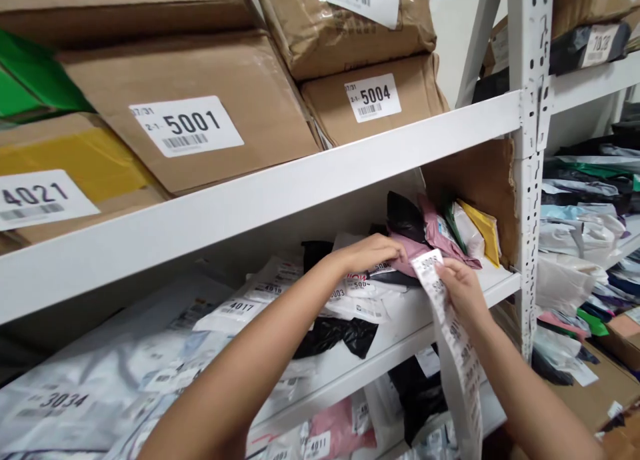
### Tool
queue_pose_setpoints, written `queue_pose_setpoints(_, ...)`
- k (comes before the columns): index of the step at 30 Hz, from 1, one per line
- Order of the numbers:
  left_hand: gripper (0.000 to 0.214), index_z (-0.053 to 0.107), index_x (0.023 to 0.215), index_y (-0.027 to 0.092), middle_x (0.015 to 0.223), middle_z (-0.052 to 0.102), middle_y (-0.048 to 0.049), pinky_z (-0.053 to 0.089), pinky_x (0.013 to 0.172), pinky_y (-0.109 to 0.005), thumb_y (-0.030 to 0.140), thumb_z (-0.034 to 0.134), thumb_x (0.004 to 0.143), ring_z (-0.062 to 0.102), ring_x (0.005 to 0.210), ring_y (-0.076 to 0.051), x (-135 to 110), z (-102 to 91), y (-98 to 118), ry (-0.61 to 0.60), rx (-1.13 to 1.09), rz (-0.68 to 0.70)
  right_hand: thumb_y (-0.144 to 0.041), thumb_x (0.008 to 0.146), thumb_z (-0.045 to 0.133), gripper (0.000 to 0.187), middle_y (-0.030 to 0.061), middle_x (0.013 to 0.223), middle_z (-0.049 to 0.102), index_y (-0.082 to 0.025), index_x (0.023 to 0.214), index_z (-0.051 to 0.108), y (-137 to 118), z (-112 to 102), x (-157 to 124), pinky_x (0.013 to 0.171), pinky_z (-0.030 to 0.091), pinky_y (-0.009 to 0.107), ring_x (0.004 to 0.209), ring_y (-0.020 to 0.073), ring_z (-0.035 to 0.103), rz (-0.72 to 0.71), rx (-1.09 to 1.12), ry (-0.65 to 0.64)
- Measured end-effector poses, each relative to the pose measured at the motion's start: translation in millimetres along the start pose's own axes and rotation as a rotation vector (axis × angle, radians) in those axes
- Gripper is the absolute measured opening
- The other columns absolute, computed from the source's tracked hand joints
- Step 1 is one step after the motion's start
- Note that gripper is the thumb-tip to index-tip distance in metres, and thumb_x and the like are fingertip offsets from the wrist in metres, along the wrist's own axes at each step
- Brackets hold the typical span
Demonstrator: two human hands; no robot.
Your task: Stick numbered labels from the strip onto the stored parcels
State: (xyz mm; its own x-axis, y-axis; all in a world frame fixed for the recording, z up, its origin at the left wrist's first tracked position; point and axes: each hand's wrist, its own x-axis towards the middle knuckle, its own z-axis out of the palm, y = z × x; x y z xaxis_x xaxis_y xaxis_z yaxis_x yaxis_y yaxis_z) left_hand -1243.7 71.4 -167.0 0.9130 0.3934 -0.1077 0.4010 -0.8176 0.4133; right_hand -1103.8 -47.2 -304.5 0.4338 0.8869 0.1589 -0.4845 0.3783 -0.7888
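Observation:
My left hand (376,252) reaches onto the middle shelf. Its fingers are bent and closed at the edge of a pink mailing bag (411,247); the fingertips are partly hidden. In my right hand (459,283), thumb and fingers pinch the top of a long strip of white number labels (457,343), which hangs down past the shelf's front edge. Its top label is beside the pink bag. Left of my hands lie white mailing bags (353,301) with number labels and a black bag (337,337). More pink, black and yellow parcels lean behind.
Above, a white shelf beam (280,187) crosses the view, with cardboard boxes (195,107) labelled 5001 and 5004 on top. A perforated upright post (531,180) stands at right, beyond it shelves of stacked bags (575,240). More parcels (340,427) lie on the shelf below.

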Motion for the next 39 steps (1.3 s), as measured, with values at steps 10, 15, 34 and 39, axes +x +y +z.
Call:
queue_pose_setpoints(10, 0.039, 0.053, 0.072, 0.019, 0.068, 0.054, 0.0028, 0.038, 0.062, -0.025, 0.056, 0.057, 0.083, 0.050, 0.067, -0.015, -5, 20.5, -5, 0.051, -0.096, -0.133, -0.074, 0.052, 0.076, 0.058, -0.0070, 0.040, 0.046, -0.022, 0.057, 0.049, 38, 31, 16, 0.040, 0.023, 0.023, 0.038, 0.0075, 0.032, 0.037, -0.150, 0.105)
queue_pose_setpoints(15, 0.026, 0.051, 0.075, 0.021, 0.068, 0.057, 0.0014, 0.040, 0.062, -0.026, 0.040, 0.047, 0.093, 0.055, 0.068, -0.017, -1, 34.0, 2, 0.196, 0.164, -0.192, -0.072, 0.057, 0.074, 0.056, -0.0069, 0.044, 0.046, -0.023, 0.059, 0.048, 41, 26, 10, 0.042, 0.026, 0.024, 0.042, 0.0097, 0.036, 0.019, -0.181, 0.163)
queue_pose_setpoints(34, 0.048, 0.054, 0.124, 0.019, 0.127, 0.058, -0.0144, 0.046, 0.091, -0.038, 0.015, 0.066, 0.078, 0.057, 0.114, -0.030, 29, 5.2, 29, 0.421, 0.696, -0.205, -0.048, 0.069, 0.079, 0.031, -0.0012, 0.071, 0.065, -0.023, 0.079, 0.065, -11, 4, -14, 0.063, 0.047, 0.026, 0.066, 0.0154, 0.058, -0.229, -0.081, -0.007)
queue_pose_setpoints(39, 0.019, 0.060, 0.068, 0.018, 0.077, 0.062, -0.0037, 0.046, 0.072, -0.031, 0.014, 0.053, 0.085, 0.058, 0.076, -0.020, 42, -11.5, -4, 0.205, 0.551, -0.012, -0.052, 0.060, 0.079, 0.039, -0.0019, 0.062, 0.066, -0.020, 0.075, 0.062, -19, 38, 41, 0.051, 0.042, 0.025, 0.053, 0.0132, 0.055, -0.048, 0.107, -0.038)
